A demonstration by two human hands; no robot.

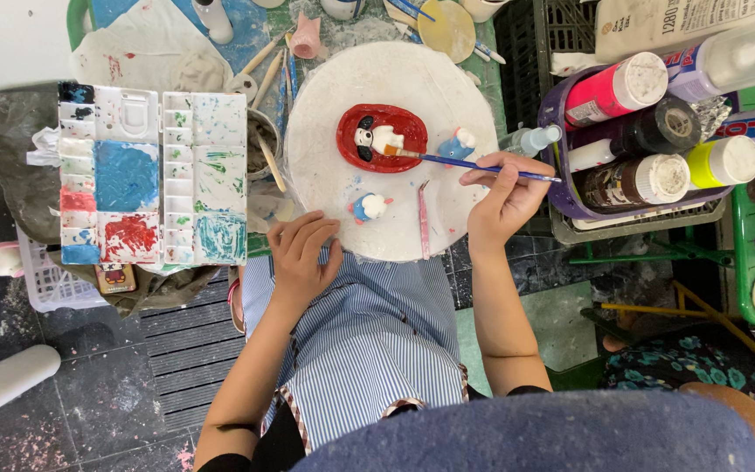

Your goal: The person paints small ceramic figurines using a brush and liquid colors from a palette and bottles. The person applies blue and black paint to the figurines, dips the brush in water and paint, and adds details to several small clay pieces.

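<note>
While the red oval dish [382, 137] sits near the middle of the round white board [342, 79], a small black-and-white dog figure [375, 138] lies inside it, and the tip of a thin blue-handled paintbrush [474, 165] touches the figure's side. The right hand [504, 197] has its fingers pinched together around the brush's handle, towards its far end, with the wrist hovering over the board's right edge. The left hand [301, 253] rests at the board's near rim, fingers curled loosely and clamped on nothing that I can see.

On the board, just right of the dish, stands a little blue-and-white figure [459, 144], and a second blue-and-white figure [367, 207] lies nearer the person, just above the left hand. A pink stick-like tool [423, 220] lies beside it, pointing towards the person.

To the left, a white paint palette [152, 179] with many wells holds patches of blue, red and teal. To the right, a purple basket [561, 188] is packed with paint bottles lying on their sides, among them a pink bottle [615, 89] and a yellow-capped bottle [724, 160]. A small clear spray bottle [530, 140] lies between the basket and the board. The person's striped blue apron [369, 341] fills the lap below.
</note>
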